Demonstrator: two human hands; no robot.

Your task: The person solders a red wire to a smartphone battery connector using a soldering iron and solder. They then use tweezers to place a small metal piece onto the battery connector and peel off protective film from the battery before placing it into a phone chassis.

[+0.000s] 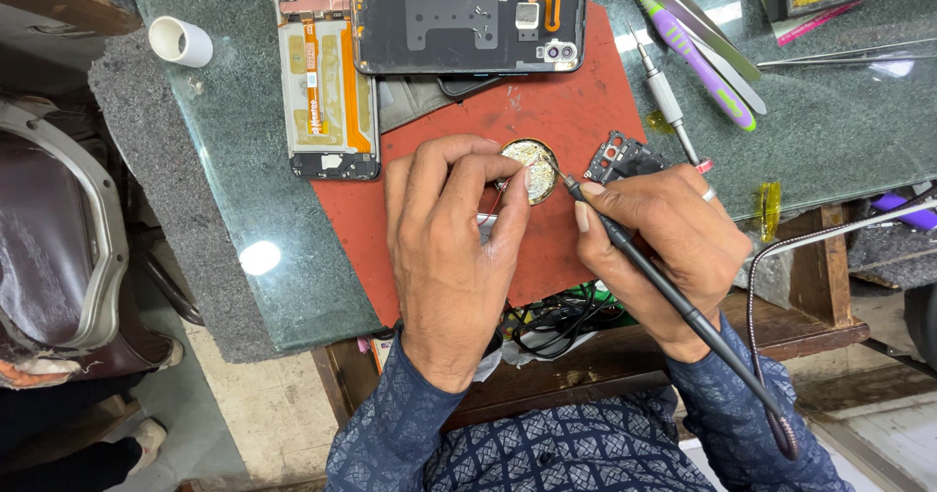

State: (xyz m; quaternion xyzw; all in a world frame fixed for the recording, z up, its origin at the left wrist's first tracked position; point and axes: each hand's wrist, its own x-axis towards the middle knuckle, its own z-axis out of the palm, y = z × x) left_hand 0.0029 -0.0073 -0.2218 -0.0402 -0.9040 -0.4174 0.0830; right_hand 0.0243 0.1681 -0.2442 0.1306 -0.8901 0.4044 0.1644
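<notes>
Right hand [656,248] pinches soldering iron [625,243] pen-style, tip at round tin [530,168] on red mat [547,111] below opened phone [327,97]; left hand [444,248] fingers closed on thin wire beside tin; best keep tip contact brief, wire steady.

I see my left hand [444,258] and right hand [659,248] bare, a silver ring [710,194] on the right, dark blue sleeves [390,433] with small dots, and a diamond-check shirt front [576,458]
</notes>
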